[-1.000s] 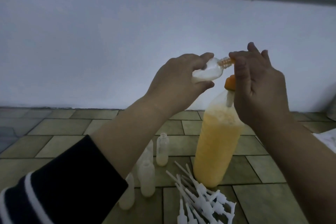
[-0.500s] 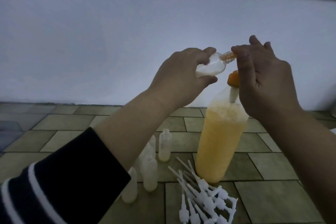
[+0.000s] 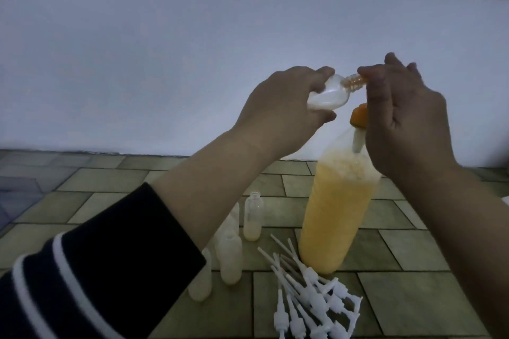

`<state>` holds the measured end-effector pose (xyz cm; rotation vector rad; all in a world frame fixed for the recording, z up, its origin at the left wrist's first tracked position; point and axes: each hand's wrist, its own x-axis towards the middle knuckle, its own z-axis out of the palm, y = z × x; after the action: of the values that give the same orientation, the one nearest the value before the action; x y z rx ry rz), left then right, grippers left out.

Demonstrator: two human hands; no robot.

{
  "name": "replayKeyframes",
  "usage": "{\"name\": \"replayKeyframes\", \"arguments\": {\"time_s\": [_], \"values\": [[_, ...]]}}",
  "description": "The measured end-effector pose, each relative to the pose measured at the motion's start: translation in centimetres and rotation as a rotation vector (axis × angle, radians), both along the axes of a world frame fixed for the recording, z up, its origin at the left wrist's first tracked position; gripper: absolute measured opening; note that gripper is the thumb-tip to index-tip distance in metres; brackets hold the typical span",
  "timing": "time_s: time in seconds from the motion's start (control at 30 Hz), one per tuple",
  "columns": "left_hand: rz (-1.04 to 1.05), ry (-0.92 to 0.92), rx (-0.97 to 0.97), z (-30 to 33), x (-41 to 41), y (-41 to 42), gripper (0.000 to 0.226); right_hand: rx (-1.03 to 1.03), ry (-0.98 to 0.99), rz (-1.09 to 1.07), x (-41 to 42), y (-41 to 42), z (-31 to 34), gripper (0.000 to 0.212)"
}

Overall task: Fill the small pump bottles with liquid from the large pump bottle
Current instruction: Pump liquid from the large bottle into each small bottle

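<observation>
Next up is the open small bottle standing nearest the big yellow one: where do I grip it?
Grip the small bottle round its straight middle, from above and the left; it stands upright, its open neck should stay clear, and the large pump bottle and the pile of pump heads crowd its right.

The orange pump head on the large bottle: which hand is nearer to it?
The right hand. It is on top of the orange pump head, partly hiding it. The left hand is up and to the left, gripping a small bottle tilted toward the spout.
</observation>
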<state>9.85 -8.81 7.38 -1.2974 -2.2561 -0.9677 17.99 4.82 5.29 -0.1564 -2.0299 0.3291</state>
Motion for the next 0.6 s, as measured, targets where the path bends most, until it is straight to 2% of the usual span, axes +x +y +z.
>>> {"name": "replayKeyframes", "arguments": {"time_s": [0.17, 0.33, 0.47, 0.6], "values": [[-0.022, -0.034, 0.018, -1.5, 0.0, 0.2, 0.046, -0.021, 0.049, -0.038, -0.7, 0.0, -2.1, 0.049], [-0.015, -0.045, 0.002, -1.4, -0.1, 0.0, 0.048, 0.031, -0.065, -0.038, -0.3, 0.4, -1.4, 0.057], [-0.061, -0.171, 0.119, -0.7, -0.3, -0.1, 0.044, 0.060, -0.102, -0.044, 0.1, 0.2, 0.2, 0.061], [-0.073, -0.276, 0.123, -1.4, -0.7, -0.9, 0.041, 0.064, -0.152, -0.040, 0.2, -0.3, 0.7, 0.058]]}}
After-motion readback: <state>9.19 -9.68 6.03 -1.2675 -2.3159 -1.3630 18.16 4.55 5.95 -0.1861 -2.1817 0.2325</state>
